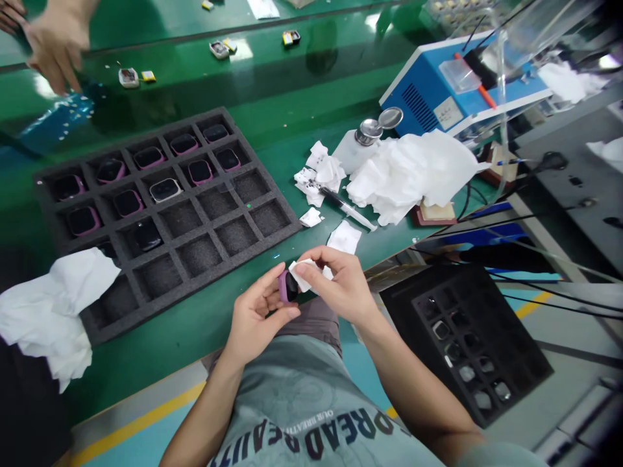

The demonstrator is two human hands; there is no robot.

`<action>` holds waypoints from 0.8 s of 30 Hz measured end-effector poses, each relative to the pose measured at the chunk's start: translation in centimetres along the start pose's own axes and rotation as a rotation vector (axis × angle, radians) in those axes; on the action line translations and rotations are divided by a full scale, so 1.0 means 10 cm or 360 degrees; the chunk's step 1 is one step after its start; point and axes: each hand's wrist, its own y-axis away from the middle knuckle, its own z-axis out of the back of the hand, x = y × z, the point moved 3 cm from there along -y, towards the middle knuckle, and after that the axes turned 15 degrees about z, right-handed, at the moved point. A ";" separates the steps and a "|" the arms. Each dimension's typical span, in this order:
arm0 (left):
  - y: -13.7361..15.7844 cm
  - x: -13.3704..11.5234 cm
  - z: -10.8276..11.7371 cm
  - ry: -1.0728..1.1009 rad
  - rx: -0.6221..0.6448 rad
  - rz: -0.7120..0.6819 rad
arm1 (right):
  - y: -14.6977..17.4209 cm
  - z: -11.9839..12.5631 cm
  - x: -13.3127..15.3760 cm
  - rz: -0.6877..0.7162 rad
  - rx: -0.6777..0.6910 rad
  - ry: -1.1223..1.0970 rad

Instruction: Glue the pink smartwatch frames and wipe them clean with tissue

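Close to my body, my left hand [260,311] grips a small purple-framed watch case [283,287] with a dark face, held tilted by its edges. My right hand [343,282] pinches a folded white wipe [304,275] against that dark face. Part of the face is hidden behind the wipe. Ahead and to the left lies a black foam tray [204,275] with square pockets. Several pockets hold purple-framed watch cases [129,203], and one holds a silver-framed watch case [165,190].
Right of the tray lie a syringe [348,211], stained wipes [318,175], a pile of white wipes [409,172] and a metal dispenser [368,131]. A blue machine [423,91] stands behind. Another person's hand [58,48] is at upper left. A second foam tray [511,350] sits lower right.
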 end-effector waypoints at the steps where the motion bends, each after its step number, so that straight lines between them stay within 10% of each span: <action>1: 0.00 -0.01 0.00 0.0003 0.0011 -0.0032 | 0.00 -0.02 -0.02 0.0005 0.0024 -0.0001; 15: 0.07 0.02 0.04 -0.0356 -0.0250 -0.0379 | 0.04 -0.04 0.20 0.0605 0.0232 0.0444; 24: 0.09 -0.03 0.00 -0.0369 -0.0221 -0.0471 | -0.07 0.22 -0.08 0.0267 -0.0111 0.0470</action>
